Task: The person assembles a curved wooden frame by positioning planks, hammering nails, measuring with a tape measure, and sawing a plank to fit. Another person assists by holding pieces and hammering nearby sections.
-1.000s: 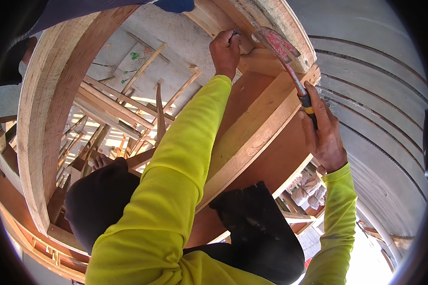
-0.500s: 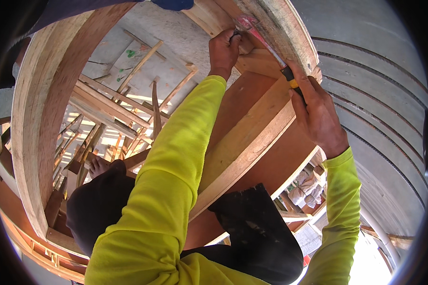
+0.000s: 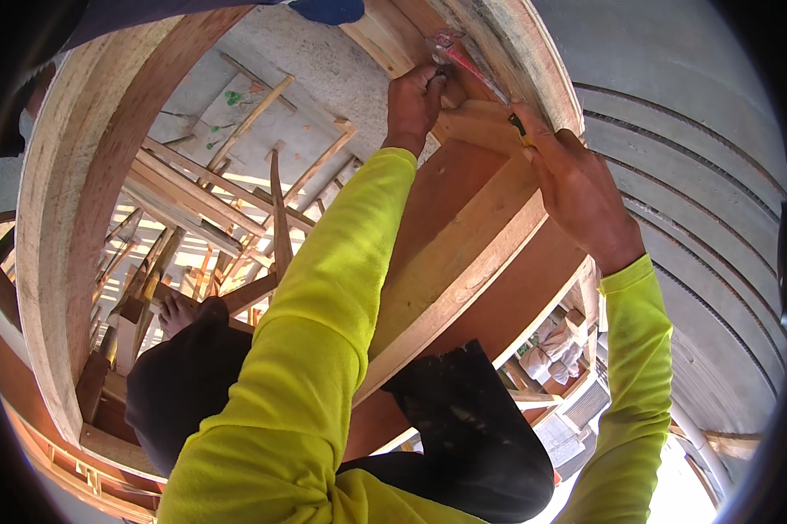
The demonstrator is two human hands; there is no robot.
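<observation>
My right hand (image 3: 577,188) is wrapped round the black and yellow grip of a hammer (image 3: 474,68). Its red, worn head lies close to the wooden framing at the top, just beyond my left hand (image 3: 414,103). The left fingers are closed in a pinch against a short timber piece; what they hold, if anything, is too small to make out. A thick curved wooden beam (image 3: 529,52) runs along the right of the hammer. Below the hands, a long pale timber (image 3: 463,279) crosses reddish-brown panels (image 3: 450,196).
At left stands another broad curved beam (image 3: 57,227). Loose timber lengths (image 3: 201,196) lie crisscrossed on the floor far below. My black-trousered legs (image 3: 472,428) straddle the framing, bare toes (image 3: 177,314) showing at left. Grey corrugated sheeting (image 3: 690,175) rises at right.
My right hand and the hammer's grip have shifted a little up and left, so the fingers now hide more of the grip. The left hand stays pinched at nearly the same place.
</observation>
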